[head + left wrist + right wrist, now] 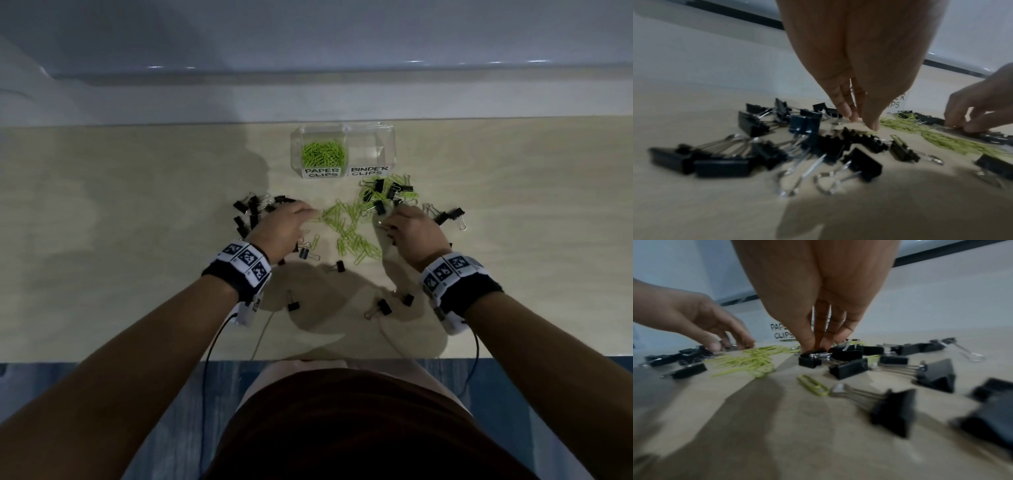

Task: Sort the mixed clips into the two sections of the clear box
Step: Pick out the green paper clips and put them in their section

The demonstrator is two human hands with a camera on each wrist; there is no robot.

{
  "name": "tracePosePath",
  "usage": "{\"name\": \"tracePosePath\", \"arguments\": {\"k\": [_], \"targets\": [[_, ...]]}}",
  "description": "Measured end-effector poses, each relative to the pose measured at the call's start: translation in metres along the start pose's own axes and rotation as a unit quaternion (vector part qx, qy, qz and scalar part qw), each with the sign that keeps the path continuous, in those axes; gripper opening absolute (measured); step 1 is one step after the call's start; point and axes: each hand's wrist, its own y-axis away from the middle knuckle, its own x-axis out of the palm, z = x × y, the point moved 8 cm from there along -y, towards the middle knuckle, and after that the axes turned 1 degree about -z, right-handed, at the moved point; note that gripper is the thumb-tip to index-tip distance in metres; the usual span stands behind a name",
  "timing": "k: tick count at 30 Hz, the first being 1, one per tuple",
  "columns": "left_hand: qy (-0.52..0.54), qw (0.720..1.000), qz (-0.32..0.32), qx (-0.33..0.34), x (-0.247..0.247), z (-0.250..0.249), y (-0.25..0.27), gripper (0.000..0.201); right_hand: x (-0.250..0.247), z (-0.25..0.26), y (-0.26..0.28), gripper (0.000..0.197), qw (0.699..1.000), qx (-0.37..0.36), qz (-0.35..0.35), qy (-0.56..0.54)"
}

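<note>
- A clear box (387, 137) is seen on the pale surface (137, 222); all places below are given relative to this box.
- Its left section, labelled "PAPER CLIPS", is filled with a heap of green paper clips (323, 153); no clips are seen in its right section, labelled "BINDER CLIPS".
- Just in front of the box's right section, a mixed cluster of black binder clips (380, 195) and green clips is spread.
- In front of the box's middle, a loose pile of green paper clips (349, 229) is scattered on the surface.
- In front of the box and to its left, a group of black binder clips (756, 146) is gathered.
- The left hand (282, 228) is held beside that group, its fingertips (871, 125) lowered to the edge of the green pile; its grip is drawn together at the tips, but whether anything is pinched cannot be told.
- The right hand (412, 233) is placed in front of the box's right section; its grip is clamped on a black binder clip (810, 358), which rests on the surface.
- Further single binder clips are seen nearer the person.
</note>
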Motion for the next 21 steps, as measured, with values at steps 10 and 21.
{"name": "tracePosePath", "arguments": {"k": [10,21], "targets": [[0.048,0.997,-0.011,-0.053,0.004,-0.006,-0.023,0.044,0.012,0.027,0.026,0.023,0.993,-0.071,0.069,-0.062],[-0.051,0.995,0.04,-0.076,0.024,-0.019,-0.015,0.107,0.022,0.042,-0.02,0.069,0.989,-0.004,0.143,-0.028]]}}
